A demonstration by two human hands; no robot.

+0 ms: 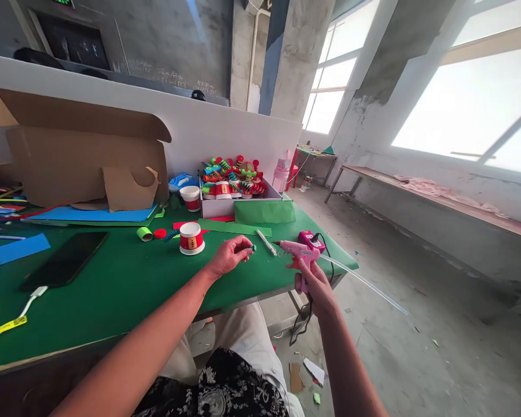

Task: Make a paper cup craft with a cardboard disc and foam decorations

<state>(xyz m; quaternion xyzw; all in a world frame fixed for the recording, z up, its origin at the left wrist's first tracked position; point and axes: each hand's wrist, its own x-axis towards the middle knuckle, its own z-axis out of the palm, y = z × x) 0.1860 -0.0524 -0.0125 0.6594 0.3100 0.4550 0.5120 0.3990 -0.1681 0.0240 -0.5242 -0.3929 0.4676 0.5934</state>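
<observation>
My right hand (315, 284) grips a pink hot glue gun (301, 252) above the table's right end, its nozzle pointing left. A long clear glue stick (364, 281) trails from its back. My left hand (231, 256) pinches a small dark green piece (253, 248), too small to name, facing the nozzle but apart from it. Left of this hand stands an upright paper cup (191, 238) with a red band. Beside the cup lie a dark coiled strip (171, 235), a red disc (160, 233) and a green paper tube (145, 234). A white pen-like tool (266, 242) lies between my hands.
A box (219, 208) full of colourful crafted pieces stands at the back, near stacked cups (190, 198). Green paper (264, 212) lies in front of it. A pink power socket (311, 240) with a black cord sits right. A phone (65, 260) and cardboard box (87, 156) are left.
</observation>
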